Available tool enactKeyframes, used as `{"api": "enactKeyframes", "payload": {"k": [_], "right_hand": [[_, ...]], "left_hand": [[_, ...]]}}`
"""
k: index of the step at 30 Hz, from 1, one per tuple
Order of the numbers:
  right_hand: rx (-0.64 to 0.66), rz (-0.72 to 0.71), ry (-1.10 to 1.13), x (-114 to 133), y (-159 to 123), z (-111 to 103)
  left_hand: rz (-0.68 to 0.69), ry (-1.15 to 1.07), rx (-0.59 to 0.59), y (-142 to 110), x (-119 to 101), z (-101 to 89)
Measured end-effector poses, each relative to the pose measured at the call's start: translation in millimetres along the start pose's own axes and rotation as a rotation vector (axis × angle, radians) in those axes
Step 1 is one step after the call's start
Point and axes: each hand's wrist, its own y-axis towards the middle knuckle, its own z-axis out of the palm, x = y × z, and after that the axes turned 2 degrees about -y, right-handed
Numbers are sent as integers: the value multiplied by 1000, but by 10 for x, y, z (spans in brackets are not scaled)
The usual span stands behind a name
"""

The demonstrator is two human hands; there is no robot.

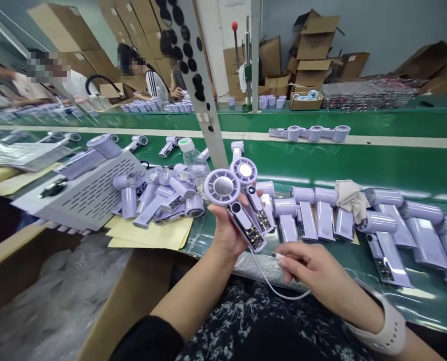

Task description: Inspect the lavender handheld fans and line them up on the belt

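My left hand (pixel 227 230) is closed around lavender handheld fans, at least two side by side. The nearer fan (pixel 247 228) and the one behind it (pixel 259 210) have their handles open, so the circuit boards show. Between finger and thumb of my right hand (pixel 309 263) is the white plug (pixel 279 256) of a cable, just right of the fan handles and apart from them. The white cable (pixel 266 282) loops below both hands, one end running up behind the nearer handle; whether it is plugged in there is hidden.
More fans (pixel 324 215) lie in a row on the right, with a beige cloth (pixel 351 200) on them. Left are a heap of fans (pixel 163 193), a clear bottle (pixel 195 160), a slotted grey box (pixel 99 190) and a carton (pixel 133 301). A post (pixel 204 100) rises ahead; people work beyond.
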Motion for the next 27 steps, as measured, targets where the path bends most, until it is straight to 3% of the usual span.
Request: {"api": "enactKeyframes", "payload": {"k": [5, 9, 11, 15, 18, 21, 27], "right_hand": [[-129, -106, 222, 25, 73, 295], [-301, -120, 384, -39, 83, 503], [-304, -101, 417, -60, 80, 547], [-220, -143, 238, -24, 77, 464], [-227, -319, -4, 38, 60, 368], [-297, -453, -30, 66, 38, 343], [-351, -188, 146, 22, 17, 422]], "left_hand": [[-50, -60, 37, -24, 75, 97], [55, -4, -23, -34, 141, 93], [98, 15, -32, -43, 177, 74], [70, 22, -17, -56, 185, 69], [-31, -53, -69, -59, 116, 115], [-95, -112, -108, -67, 43, 158], [-70, -103, 0, -102, 50, 129]]}}
